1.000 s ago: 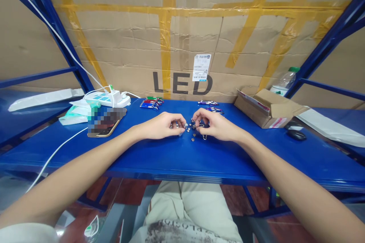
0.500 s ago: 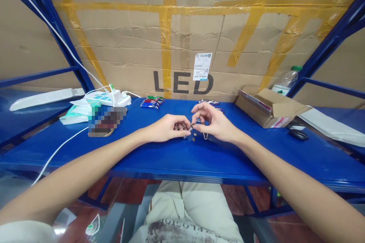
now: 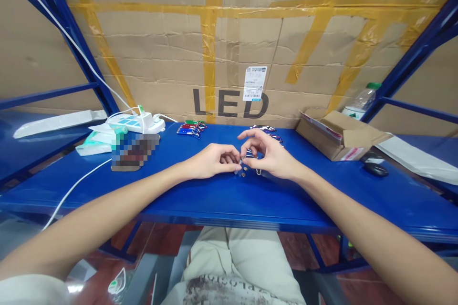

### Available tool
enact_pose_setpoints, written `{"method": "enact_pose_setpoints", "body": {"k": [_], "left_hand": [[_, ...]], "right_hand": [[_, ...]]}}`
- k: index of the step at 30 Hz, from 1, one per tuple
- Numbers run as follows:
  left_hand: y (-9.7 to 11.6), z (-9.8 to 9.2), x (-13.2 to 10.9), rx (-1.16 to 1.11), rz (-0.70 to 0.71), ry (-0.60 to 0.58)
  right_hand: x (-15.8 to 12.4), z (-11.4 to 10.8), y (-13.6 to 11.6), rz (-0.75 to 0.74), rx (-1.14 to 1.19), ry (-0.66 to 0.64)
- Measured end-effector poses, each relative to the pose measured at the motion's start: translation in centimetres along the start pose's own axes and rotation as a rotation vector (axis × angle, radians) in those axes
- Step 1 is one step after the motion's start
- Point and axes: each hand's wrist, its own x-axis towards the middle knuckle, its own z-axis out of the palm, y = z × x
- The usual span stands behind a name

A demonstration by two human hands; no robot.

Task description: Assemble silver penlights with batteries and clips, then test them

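Both my hands rest on the blue table (image 3: 222, 195), close together near its middle. My left hand (image 3: 211, 160) is curled, its fingertips pinched on a small silver part that I cannot name. My right hand (image 3: 266, 155) has thumb and forefinger pinched on a tiny piece right beside the left fingertips, the other fingers raised. A few small round button cells (image 3: 243, 174) lie on the table just below the fingertips. A thin metal clip (image 3: 256, 171) lies under my right hand.
Coloured keychain flashlights (image 3: 189, 128) lie at the back, with more of them (image 3: 263, 129) behind my right hand. A white power strip (image 3: 138, 124) and a blurred phone (image 3: 133, 151) sit at the left. An open cardboard box (image 3: 336, 136) and a black mouse (image 3: 375, 169) are at the right.
My right hand lifted off the scattered parts and brought a pinched piece to my left fingertips. My left hand stayed nearly still.
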Motion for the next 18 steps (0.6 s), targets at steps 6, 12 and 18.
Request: {"method": "enact_pose_setpoints", "body": {"k": [6,12,18], "left_hand": [[0.11,0.01,-0.03,-0.001,-0.006,-0.003],[0.12,-0.03,-0.02,0.005,-0.005,0.001],[0.28,-0.16,-0.07,0.044,0.008,0.003]], "right_hand": [[0.01,0.0,-0.05,0.012,-0.005,-0.001],[0.02,0.08,-0.07,0.012,-0.014,0.009],[0.03,0.03,0.01,0.002,-0.01,0.003]]}}
